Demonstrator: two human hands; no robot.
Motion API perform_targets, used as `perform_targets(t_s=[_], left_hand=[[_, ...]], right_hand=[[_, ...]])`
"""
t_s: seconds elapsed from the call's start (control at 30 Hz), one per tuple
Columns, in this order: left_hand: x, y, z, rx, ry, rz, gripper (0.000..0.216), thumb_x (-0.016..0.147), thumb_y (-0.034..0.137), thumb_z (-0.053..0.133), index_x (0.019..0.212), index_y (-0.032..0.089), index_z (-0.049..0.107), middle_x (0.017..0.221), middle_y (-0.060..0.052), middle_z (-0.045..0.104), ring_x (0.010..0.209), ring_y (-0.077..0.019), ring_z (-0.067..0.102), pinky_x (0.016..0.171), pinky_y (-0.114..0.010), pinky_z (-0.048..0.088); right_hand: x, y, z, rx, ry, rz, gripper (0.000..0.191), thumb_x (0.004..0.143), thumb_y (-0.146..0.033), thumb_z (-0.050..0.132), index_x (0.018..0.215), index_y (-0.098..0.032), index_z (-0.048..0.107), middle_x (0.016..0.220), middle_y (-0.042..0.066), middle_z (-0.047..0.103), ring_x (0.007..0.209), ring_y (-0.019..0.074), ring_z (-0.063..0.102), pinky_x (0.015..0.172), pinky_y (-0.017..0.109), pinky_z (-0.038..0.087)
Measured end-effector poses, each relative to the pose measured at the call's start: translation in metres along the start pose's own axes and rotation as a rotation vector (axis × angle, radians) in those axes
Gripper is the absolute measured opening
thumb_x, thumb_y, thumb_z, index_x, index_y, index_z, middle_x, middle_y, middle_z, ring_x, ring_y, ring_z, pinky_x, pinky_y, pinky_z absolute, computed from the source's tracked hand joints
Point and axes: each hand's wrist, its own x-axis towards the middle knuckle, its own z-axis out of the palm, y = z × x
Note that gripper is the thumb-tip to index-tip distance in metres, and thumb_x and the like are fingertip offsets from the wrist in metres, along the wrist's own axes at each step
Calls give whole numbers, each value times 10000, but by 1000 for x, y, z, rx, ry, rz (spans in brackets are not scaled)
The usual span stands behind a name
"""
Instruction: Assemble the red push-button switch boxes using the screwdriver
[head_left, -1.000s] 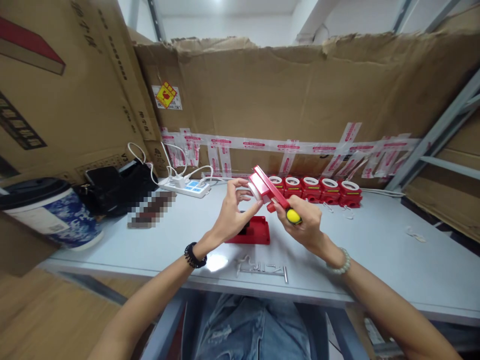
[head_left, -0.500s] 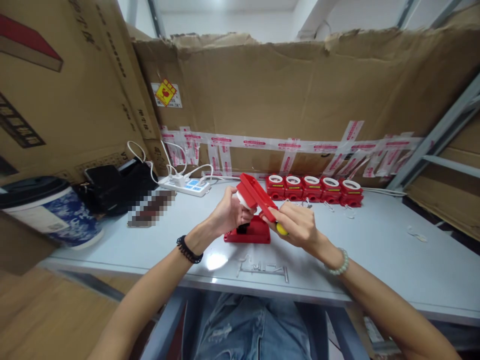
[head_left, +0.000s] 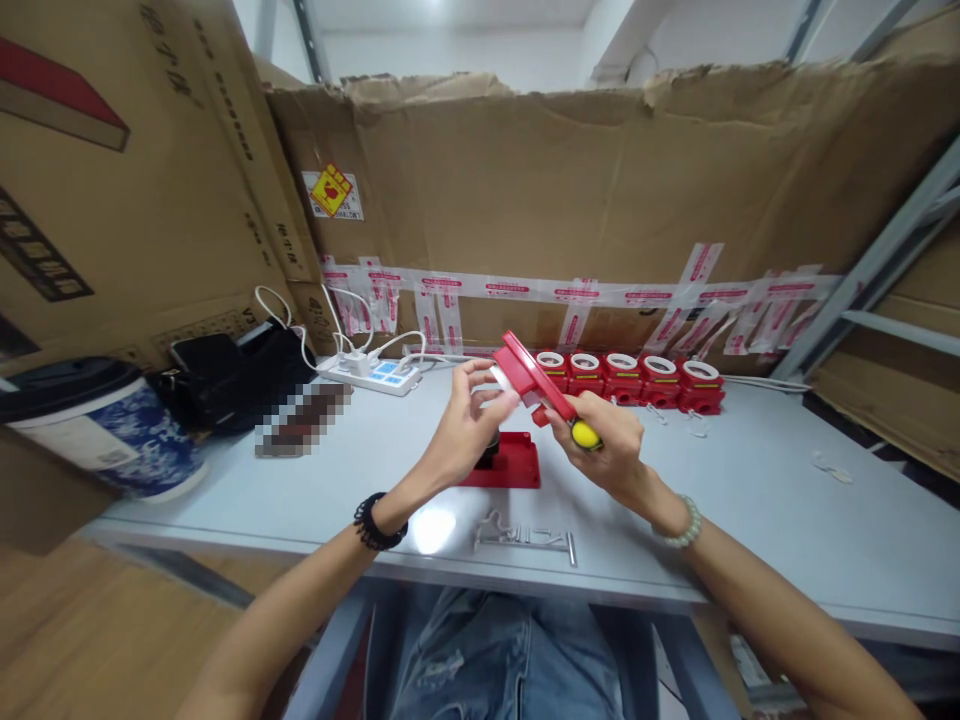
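Observation:
A red plastic housing (head_left: 527,372) with a white ring (head_left: 501,378) is held up tilted between both hands. My left hand (head_left: 469,425) pinches it at the white ring, thumb below and fingers above. The other end is wrapped by my right hand (head_left: 611,450). A yellow rounded end with a dark rim (head_left: 586,434) shows at that hand; the rest is hidden. Below the hands a red plastic tray-like part (head_left: 523,462) lies on the table, partly covered by my left hand. A black piece (head_left: 490,452) stands in it.
Several red housings with white rings (head_left: 622,378) stand in a row behind. Screws and a metal T-shaped tool (head_left: 525,543) lie near the front edge. A power strip (head_left: 375,373), a black bag (head_left: 247,370) and a large cup (head_left: 105,425) stand left. Cardboard (head_left: 525,190) walls the back.
The red housing has been turned over, its hollow side swung out of sight. It has shifted slightly right, and my left fingers have moved up around the white ring.

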Motion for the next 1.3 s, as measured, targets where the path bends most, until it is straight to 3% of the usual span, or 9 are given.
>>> perform_targets(t_s=[0.17,0.37,0.43,0.57,0.73,0.83,1.0,1.1,1.3], left_hand=[[-2,-4,-1,227,19,217,504,723,317,695,1122,232,398,1071,-51,517,905,-142,591,843,-284,459],[15,-11,-11,-83,-59,-236,378,800,533,429,893,169,465,702,-34,598,597,-133,579,518,-219,414],[21,-14,-23,-51,-47,-235,381,793,518,389,860,156,484,691,-43,598,580,-132,561,528,-229,409],[32,-24,-70,576,85,7,368,786,384,458,1064,150,519,804,-42,624,732,-165,576,678,-264,428],[36,-50,-132,1270,-65,-201,410,819,396,391,1112,164,561,862,-82,629,811,-246,587,775,-361,430],[31,-60,-145,1391,-161,-233,392,770,409,497,1085,196,590,1009,-125,604,1000,-321,537,853,-432,405],[23,-44,-123,1235,-220,-52,479,857,486,422,1257,227,470,1247,-125,488,1193,-320,411,962,-493,352],[19,-23,-97,956,-436,105,475,873,467,445,1300,258,437,1286,-93,470,1160,-251,463,959,-387,396],[14,-10,-66,906,-652,188,423,818,438,580,1205,269,554,1145,-80,575,1060,-232,528,940,-369,396]], right_hand=[[4,-3,-3,55,9,94,15,801,-169,592,812,-179,587,602,-12,586,508,87,511,497,207,407],[0,2,-2,9,-24,-40,105,786,-162,616,889,-175,595,607,-10,587,495,85,473,471,210,387],[0,4,-2,20,-17,-33,111,783,-162,621,892,-169,601,613,-9,590,508,86,479,478,211,386],[8,3,-7,127,-50,226,57,814,-202,591,770,-177,618,644,-6,616,526,81,504,518,212,415],[20,8,-14,211,-90,544,215,840,-313,557,688,-169,606,640,7,617,544,99,488,517,235,409],[22,14,-16,235,-93,629,256,835,-357,553,676,-166,612,661,18,620,574,108,497,537,242,420],[25,29,-20,271,-332,888,323,791,-432,568,620,-158,580,509,-5,545,422,85,443,402,220,362],[25,43,-25,267,-585,1048,342,770,-446,568,578,-165,541,368,-47,419,325,78,369,334,216,288],[18,69,-34,266,-780,1174,350,751,-435,577,535,-169,508,370,-42,427,329,71,379,344,208,280]])
